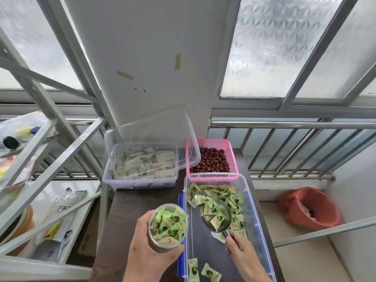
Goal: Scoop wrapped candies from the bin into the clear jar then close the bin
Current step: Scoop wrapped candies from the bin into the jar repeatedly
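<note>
A clear bin [251, 202] with blue latches lies open on the dark table, holding green wrapped candies [230, 195] mostly at its far end. My left hand [146, 259] grips the clear jar [168, 231] just left of the bin; the jar is heaped with green candies to the rim. My right hand [244, 254] holds the handle of a metal scoop [213, 213] inside the bin, its bowl loaded with several candies. Two loose candies [200, 271] lie at the bin's near end. No lid for this bin is in view.
Behind stands another clear box [140, 181] of pale sachets, its lid [154, 131] propped open against a white pillar. A pink basket [211, 144] of red dates sits beyond the bin. A metal rack [40, 180] is at left, a red bucket [309, 208] at right on the floor.
</note>
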Demonstrator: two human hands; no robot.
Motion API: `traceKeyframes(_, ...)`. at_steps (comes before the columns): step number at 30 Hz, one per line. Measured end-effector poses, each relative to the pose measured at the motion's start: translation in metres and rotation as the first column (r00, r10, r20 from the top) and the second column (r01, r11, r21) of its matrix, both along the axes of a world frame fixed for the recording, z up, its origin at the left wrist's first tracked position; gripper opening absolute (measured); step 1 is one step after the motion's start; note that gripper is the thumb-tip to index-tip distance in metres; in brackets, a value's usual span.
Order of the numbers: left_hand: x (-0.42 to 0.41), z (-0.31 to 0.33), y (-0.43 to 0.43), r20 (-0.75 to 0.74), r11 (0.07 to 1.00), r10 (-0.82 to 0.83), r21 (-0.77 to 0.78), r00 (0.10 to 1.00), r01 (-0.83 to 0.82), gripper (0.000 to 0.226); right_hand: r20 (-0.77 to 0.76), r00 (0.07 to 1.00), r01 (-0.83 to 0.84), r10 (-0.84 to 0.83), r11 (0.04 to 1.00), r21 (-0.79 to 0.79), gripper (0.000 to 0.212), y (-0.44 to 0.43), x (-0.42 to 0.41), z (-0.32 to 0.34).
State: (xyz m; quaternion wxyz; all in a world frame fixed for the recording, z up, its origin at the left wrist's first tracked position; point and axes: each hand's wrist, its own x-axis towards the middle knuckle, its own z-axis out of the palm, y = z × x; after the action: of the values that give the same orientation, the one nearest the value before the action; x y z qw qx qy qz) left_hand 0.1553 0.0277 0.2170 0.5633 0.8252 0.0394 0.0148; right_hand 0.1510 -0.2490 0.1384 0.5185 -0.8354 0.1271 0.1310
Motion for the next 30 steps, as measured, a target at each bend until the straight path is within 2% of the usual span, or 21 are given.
traceKeyframes(2,0.006,-0.002,-0.002,0.015,1.0,-0.018,0.012,1.0,0.018,0.1,-0.004,1.0,-0.02,0.02,0.999,0.038,0.024,-0.016,-0.007,0.026)
traceKeyframes(5,0.016,-0.007,-0.01,0.016,0.997,-0.08,0.002,0.997,0.08,0.099,0.011,0.999,-0.037,0.036,0.999,0.027,0.028,-0.047,-0.014,0.083)
traceKeyframes(8,0.027,-0.009,-0.02,0.023,0.989,-0.142,-0.035,0.99,0.143,0.096,0.005,0.993,-0.118,0.119,0.99,-0.077,0.02,-0.075,-0.009,0.164)
traceKeyframes(10,0.034,-0.009,-0.028,0.041,0.985,-0.162,-0.044,0.986,0.164,0.094,0.007,0.974,-0.22,0.228,0.948,-0.229,0.025,-0.083,-0.006,0.227)
traceKeyframes(13,0.042,-0.006,-0.041,0.064,0.981,-0.186,-0.046,0.98,0.189,0.093,-0.039,0.931,-0.341,0.364,0.822,-0.456,0.056,-0.072,0.005,0.306)
traceKeyframes(14,0.043,-0.005,-0.045,0.064,0.979,-0.196,-0.051,0.978,0.2,0.093,-0.083,0.906,-0.391,0.415,0.744,-0.542,0.057,-0.064,0.012,0.321)
traceKeyframes(17,0.044,-0.004,-0.058,0.058,0.971,-0.227,-0.065,0.972,0.23,0.09,-0.259,0.836,-0.498,0.484,0.472,-0.727,0.04,-0.03,0.032,0.344)
traceKeyframes(19,0.043,-0.003,-0.065,0.055,0.966,-0.243,-0.072,0.968,0.247,0.088,-0.317,0.803,-0.522,0.504,0.34,-0.783,0.033,-0.008,0.039,0.353)
traceKeyframes(21,0.043,-0.003,-0.069,0.055,0.962,-0.254,-0.085,0.966,0.258,0.087,-0.337,0.786,-0.518,0.518,0.257,-0.816,0.03,0.002,0.041,0.358)
traceKeyframes(23,0.043,-0.003,-0.07,0.051,0.96,-0.256,-0.108,0.965,0.26,0.088,-0.358,0.783,-0.528,0.508,0.239,-0.815,0.03,0.001,0.041,0.363)
traceKeyframes(25,0.043,-0.002,-0.07,0.052,0.958,-0.253,-0.126,0.966,0.258,0.088,-0.346,0.793,-0.525,0.501,0.275,-0.806,0.032,-0.008,0.04,0.366)
traceKeyframes(30,0.043,0.0,-0.066,0.072,0.952,-0.238,-0.18,0.969,0.247,0.086,-0.185,0.843,-0.405,0.505,0.368,-0.837,0.044,-0.046,0.022,0.367)
